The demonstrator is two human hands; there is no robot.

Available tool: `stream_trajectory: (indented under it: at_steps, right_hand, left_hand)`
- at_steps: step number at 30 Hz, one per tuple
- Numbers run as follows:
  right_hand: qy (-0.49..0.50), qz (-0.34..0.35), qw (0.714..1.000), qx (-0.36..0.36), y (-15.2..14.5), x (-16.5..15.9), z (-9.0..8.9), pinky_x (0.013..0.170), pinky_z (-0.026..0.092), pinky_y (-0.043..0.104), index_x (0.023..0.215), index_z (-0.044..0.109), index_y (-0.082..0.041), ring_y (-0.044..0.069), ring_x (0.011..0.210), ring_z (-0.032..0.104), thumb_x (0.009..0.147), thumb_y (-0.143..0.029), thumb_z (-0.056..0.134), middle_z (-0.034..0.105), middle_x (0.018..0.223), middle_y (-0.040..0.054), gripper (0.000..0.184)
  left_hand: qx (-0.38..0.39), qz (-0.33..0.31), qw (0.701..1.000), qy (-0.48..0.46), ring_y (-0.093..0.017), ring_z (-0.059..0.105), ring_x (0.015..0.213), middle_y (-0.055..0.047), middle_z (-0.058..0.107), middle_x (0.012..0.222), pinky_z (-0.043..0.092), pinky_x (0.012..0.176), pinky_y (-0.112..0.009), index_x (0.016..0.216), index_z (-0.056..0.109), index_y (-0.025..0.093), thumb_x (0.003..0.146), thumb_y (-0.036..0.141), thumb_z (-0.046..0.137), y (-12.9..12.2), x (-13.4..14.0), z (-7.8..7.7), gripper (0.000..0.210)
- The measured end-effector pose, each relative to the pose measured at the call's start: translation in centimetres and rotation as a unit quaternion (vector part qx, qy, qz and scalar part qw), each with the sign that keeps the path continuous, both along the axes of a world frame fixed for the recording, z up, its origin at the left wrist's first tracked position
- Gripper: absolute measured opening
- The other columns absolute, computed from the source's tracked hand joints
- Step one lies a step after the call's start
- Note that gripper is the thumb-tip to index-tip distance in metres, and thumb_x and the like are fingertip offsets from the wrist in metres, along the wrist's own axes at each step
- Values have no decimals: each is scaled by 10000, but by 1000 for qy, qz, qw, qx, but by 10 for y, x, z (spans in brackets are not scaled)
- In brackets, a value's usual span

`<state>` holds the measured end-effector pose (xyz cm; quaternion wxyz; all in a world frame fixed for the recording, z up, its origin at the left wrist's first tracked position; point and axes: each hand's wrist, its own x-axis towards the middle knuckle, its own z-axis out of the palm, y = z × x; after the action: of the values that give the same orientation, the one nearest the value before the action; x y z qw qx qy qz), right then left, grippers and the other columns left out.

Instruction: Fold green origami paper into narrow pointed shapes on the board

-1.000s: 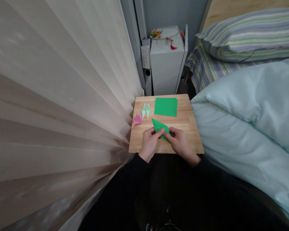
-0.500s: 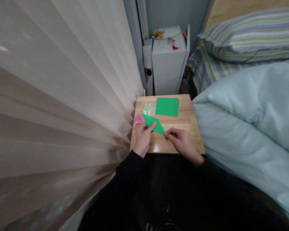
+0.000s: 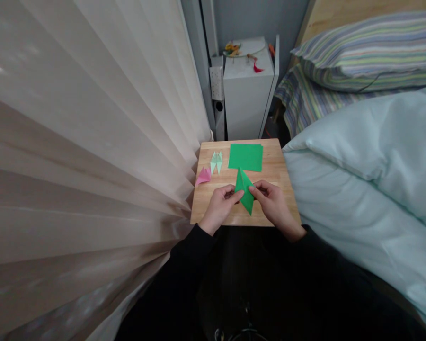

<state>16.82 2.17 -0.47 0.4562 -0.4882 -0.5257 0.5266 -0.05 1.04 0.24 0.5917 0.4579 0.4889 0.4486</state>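
Note:
A green folded paper [image 3: 244, 189], shaped like a narrow diamond, is held between my two hands above the small wooden table [image 3: 275, 166]. One point is turned away from me, the other toward me. My left hand [image 3: 220, 202] pinches its left edge between thumb and fingers. On the right edge, my right hand [image 3: 270, 201] pinches it the same way. Beyond it lies a stack of green paper sheets [image 3: 245, 157]. A pale green folded paper piece [image 3: 216, 162] and a pink folded paper piece [image 3: 203, 176] rest toward the table's left side.
A pleated curtain [image 3: 128, 142] hangs along the left, close to the table edge. Behind the table stands a white cabinet [image 3: 247, 104] with small ornaments on top. A bed with a pale blue quilt [image 3: 369, 184] and a striped pillow [image 3: 372, 52] borders the right.
The green folded paper has moved right and turned from slanting to nearly upright in view. My right hand has shifted from its lower tip to its right edge; the pink piece is now uncovered.

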Motion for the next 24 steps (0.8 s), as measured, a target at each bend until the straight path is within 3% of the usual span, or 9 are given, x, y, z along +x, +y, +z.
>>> stream_trajectory:
  at_steps: [4, 10, 18, 24]
  right_hand:
    - [-18, 25, 999, -8, -2, -1, -1, 630, 461, 309, 770, 683, -202, 164, 659, 575, 787, -485, 772, 680, 719, 16, 297]
    - [-22, 2, 999, -28, -2, -2, -4, 625, 447, 315, 746, 678, -198, 163, 638, 575, 763, -476, 797, 689, 705, 22, 303]
    - [-2, 17, 1000, -17, -1, -2, -2, 678, 495, 346, 737, 691, -202, 191, 679, 637, 779, -465, 771, 714, 713, 37, 278]
    - [-27, 9, 1000, -7, 2, 2, -5, 752, 526, 372, 726, 704, -206, 202, 717, 668, 832, -466, 696, 731, 719, 49, 281]
  left_hand:
    - [1, 33, 999, 3, -118, 524, 645, 11, 618, 668, 403, 645, -261, 714, 698, 164, 759, 430, 824, -1, 1, 2, 298]
    - [23, 90, 995, 27, -114, 444, 593, 29, 558, 581, 328, 615, -278, 591, 643, 186, 712, 360, 855, -1, 1, 5, 299]
    - [36, 113, 992, 38, -124, 488, 617, 12, 594, 602, 363, 648, -287, 610, 681, 175, 759, 338, 816, -1, 0, 4, 259]
    - [-1, 98, 995, -22, -146, 599, 702, -20, 663, 709, 489, 737, -295, 732, 725, 156, 809, 396, 774, 2, -1, 4, 257]
